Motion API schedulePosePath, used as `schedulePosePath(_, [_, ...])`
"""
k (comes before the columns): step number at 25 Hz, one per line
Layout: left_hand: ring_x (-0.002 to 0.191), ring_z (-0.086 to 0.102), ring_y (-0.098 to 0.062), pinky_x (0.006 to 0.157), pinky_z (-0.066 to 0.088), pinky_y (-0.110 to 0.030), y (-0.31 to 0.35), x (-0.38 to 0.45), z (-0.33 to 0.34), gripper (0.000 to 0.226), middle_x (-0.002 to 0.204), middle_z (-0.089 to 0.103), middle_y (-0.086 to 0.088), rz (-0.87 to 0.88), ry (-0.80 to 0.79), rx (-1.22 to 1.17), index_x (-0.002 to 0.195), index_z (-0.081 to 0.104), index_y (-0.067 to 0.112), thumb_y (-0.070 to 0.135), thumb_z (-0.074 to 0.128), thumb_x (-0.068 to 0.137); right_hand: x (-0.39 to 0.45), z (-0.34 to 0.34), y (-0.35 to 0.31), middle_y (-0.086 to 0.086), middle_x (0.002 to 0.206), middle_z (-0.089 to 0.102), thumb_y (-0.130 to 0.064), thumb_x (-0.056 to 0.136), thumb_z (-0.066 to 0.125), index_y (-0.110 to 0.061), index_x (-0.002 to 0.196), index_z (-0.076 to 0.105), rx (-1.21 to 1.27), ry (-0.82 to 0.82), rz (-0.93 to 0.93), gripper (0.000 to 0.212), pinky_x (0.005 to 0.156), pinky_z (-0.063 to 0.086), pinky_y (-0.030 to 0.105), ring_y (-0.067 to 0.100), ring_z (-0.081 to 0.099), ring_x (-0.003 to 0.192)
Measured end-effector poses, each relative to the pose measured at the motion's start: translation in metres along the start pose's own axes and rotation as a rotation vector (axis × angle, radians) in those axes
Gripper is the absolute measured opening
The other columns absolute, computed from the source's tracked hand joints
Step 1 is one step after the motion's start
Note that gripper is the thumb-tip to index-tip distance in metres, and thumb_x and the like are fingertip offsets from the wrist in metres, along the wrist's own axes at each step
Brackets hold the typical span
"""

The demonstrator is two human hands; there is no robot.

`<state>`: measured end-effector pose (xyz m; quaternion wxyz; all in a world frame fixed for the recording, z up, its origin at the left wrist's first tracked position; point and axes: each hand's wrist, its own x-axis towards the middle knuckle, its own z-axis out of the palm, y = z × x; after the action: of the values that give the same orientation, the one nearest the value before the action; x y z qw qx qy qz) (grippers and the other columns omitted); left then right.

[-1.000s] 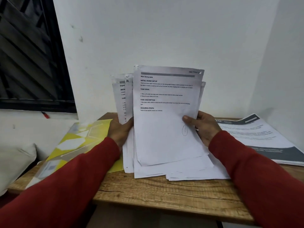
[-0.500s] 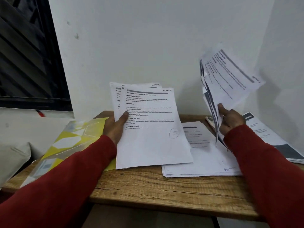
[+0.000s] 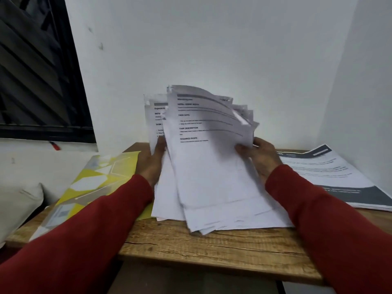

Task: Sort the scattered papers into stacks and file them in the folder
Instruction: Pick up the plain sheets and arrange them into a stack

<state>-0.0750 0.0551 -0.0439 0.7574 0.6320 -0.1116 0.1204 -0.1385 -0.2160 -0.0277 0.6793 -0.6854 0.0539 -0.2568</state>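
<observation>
A loose bundle of white printed papers (image 3: 209, 158) stands tilted on the wooden table (image 3: 212, 247), its lower edges on the tabletop. My left hand (image 3: 151, 161) grips the bundle's left side, thumb on the front sheets. My right hand (image 3: 259, 155) grips the right side, thumb across the front. The top sheets curl and are blurred. A yellow patterned folder (image 3: 95, 183) lies flat on the table to the left, partly under my left sleeve and the papers.
A separate stack of printed sheets with dark bands (image 3: 331, 177) lies at the table's right, against the white wall. A dark window (image 3: 38, 71) is at upper left. A pale cushion (image 3: 19, 206) sits off the table's left edge.
My right hand brought its raised sheets down from the upper right and joined them with the papers in my left hand. Both hands now hold one bundle at the table's middle.
</observation>
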Motion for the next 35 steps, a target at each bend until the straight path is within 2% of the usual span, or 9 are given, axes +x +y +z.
schedulePosePath(4, [0.082, 0.073, -0.009, 0.078, 0.057, -0.031, 0.003, -0.001, -0.001, 0.027, 0.085, 0.076, 0.012, 0.005, -0.003, -0.02, 0.088, 0.07, 0.025, 0.049, 0.059, 0.094, 0.015, -0.037, -0.012, 0.011, 0.084, 0.068, -0.012, 0.073, 0.077, -0.013, 0.08, 0.067, 0.117, 0.314, -0.093, 0.013, 0.076, 0.056, 0.047, 0.024, 0.062, 0.077])
schedulePosePath(7, [0.071, 0.069, -0.006, 0.06, 0.054, -0.018, 0.002, -0.001, -0.001, 0.023, 0.082, 0.072, 0.011, -0.035, -0.029, 0.017, 0.087, 0.065, 0.023, 0.042, 0.057, 0.097, 0.027, -0.072, -0.007, 0.007, 0.097, 0.07, -0.003, 0.089, 0.067, -0.012, 0.1, 0.065, 0.378, 0.347, 0.024, 0.014, 0.072, 0.062, 0.037, 0.023, 0.066, 0.086])
schedulePosePath(9, [0.074, 0.067, -0.008, 0.059, 0.053, -0.018, 0.002, -0.001, -0.001, 0.022, 0.086, 0.07, 0.008, -0.078, -0.051, 0.026, 0.093, 0.065, 0.021, 0.04, 0.056, 0.099, 0.031, -0.081, -0.002, 0.005, 0.1, 0.071, -0.008, 0.094, 0.064, -0.005, 0.114, 0.063, 0.415, 0.317, 0.164, 0.02, 0.06, 0.06, 0.027, 0.017, 0.068, 0.081])
schedulePosePath(12, [0.08, 0.068, -0.015, 0.074, 0.055, -0.028, 0.001, 0.002, -0.002, 0.02, 0.093, 0.071, 0.002, -0.125, -0.067, 0.034, 0.099, 0.066, 0.018, 0.035, 0.055, 0.1, 0.032, -0.077, 0.0, 0.005, 0.062, 0.064, -0.012, 0.103, 0.048, -0.001, 0.087, 0.06, 0.409, 0.232, 0.304, 0.023, 0.042, 0.049, 0.018, 0.011, 0.061, 0.045])
schedulePosePath(15, [0.082, 0.068, -0.02, 0.08, 0.056, -0.033, -0.001, 0.003, -0.002, 0.021, 0.1, 0.072, -0.005, -0.145, -0.096, 0.058, 0.107, 0.066, 0.012, 0.028, 0.055, 0.101, 0.029, -0.063, -0.01, -0.002, 0.066, 0.055, -0.015, 0.107, 0.03, -0.013, 0.085, 0.05, 0.47, 0.126, 0.34, 0.03, 0.039, 0.044, 0.015, 0.006, 0.054, 0.045])
schedulePosePath(22, [0.071, 0.07, -0.003, 0.067, 0.051, -0.018, 0.004, 0.006, 0.001, 0.028, 0.093, 0.075, 0.003, -0.21, -0.228, 0.006, 0.112, 0.066, 0.01, 0.026, 0.045, 0.105, -0.004, 0.001, -0.004, 0.013, 0.103, 0.073, -0.001, 0.087, 0.069, -0.011, 0.106, 0.063, 0.113, 0.021, 0.052, 0.022, 0.082, 0.06, 0.043, 0.026, 0.072, 0.086])
schedulePosePath(26, [0.073, 0.073, -0.011, 0.061, 0.053, -0.02, 0.017, -0.004, 0.003, 0.056, 0.095, 0.077, -0.006, -0.313, -0.319, -0.114, 0.11, 0.069, 0.018, 0.058, 0.032, 0.101, -0.011, 0.015, 0.005, 0.01, 0.107, 0.072, -0.01, 0.083, 0.075, -0.018, 0.117, 0.056, -0.132, -0.03, 0.011, 0.039, 0.085, 0.058, 0.048, 0.03, 0.072, 0.094])
schedulePosePath(31, [0.088, 0.075, -0.024, 0.068, 0.059, -0.029, 0.017, -0.012, 0.003, 0.032, 0.105, 0.076, -0.011, -0.314, -0.392, -0.123, 0.125, 0.063, 0.004, 0.02, 0.052, 0.1, -0.016, 0.017, 0.002, 0.006, 0.111, 0.07, -0.011, 0.084, 0.075, -0.023, 0.128, 0.049, -0.118, -0.029, -0.028, 0.053, 0.084, 0.059, 0.042, 0.026, 0.071, 0.096])
schedulePosePath(35, [0.094, 0.074, -0.022, 0.072, 0.059, -0.029, 0.013, -0.01, -0.003, 0.038, 0.116, 0.072, -0.014, -0.303, -0.362, -0.152, 0.123, 0.064, 0.006, 0.033, 0.051, 0.101, -0.013, 0.015, 0.0, 0.006, 0.121, 0.066, -0.027, 0.086, 0.076, -0.014, 0.143, 0.04, -0.039, -0.054, 0.159, 0.07, 0.094, 0.055, 0.045, 0.026, 0.069, 0.104])
